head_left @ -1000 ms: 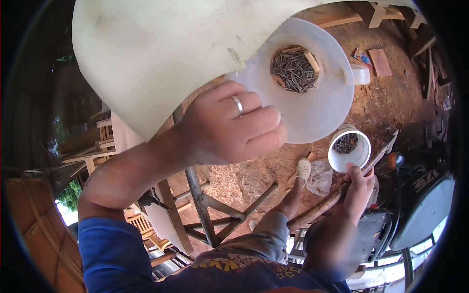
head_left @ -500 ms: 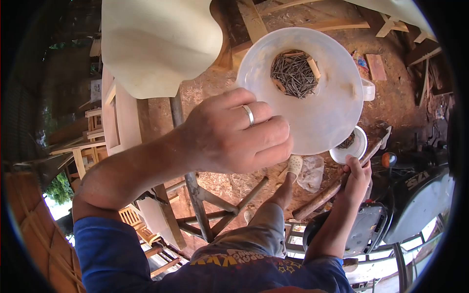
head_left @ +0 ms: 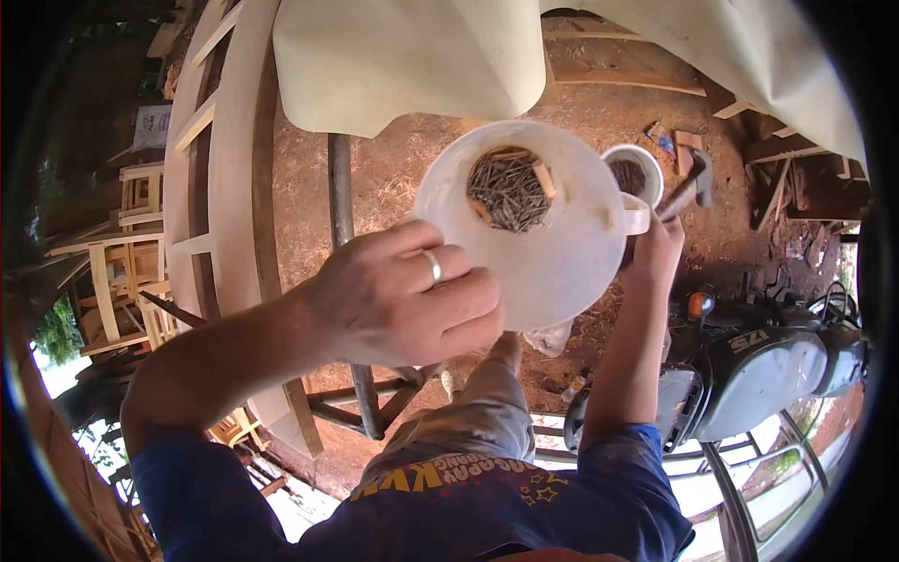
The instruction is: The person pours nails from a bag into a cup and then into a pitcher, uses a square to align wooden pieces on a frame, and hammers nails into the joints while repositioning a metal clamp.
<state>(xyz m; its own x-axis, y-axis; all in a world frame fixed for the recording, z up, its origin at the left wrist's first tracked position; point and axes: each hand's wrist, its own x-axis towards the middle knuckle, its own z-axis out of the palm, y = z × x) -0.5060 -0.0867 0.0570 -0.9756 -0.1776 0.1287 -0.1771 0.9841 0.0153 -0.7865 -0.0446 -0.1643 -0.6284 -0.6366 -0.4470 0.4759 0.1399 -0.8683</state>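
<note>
My left hand (head_left: 412, 295), with a ring on one finger, is closed on the near-left rim of a translucent white plastic pitcher (head_left: 567, 272). A heap of nails (head_left: 508, 192) lies at its bottom with a small wood piece (head_left: 544, 178). My right hand (head_left: 657, 245) is closed around a hammer (head_left: 697, 183), its head pointing up and away. A small white cup (head_left: 655, 173) with dark contents is at the same hand, just beyond the pitcher's handle (head_left: 636, 215). The pitcher hides part of the cup and the hammer's handle.
A pale sheet (head_left: 403, 66) hangs ahead, above a dark post (head_left: 341, 197). Long wooden frames (head_left: 245, 187) stand at left, with wooden chairs (head_left: 122, 281) beyond. A motorcycle (head_left: 758, 375) is parked at right. Wood strips (head_left: 627, 82) lie on the dirt floor.
My right hand has moved up with the hammer and cup, from below the pitcher to beside its handle. The pitcher sits lower and further left in view. My legs and the surroundings have shifted.
</note>
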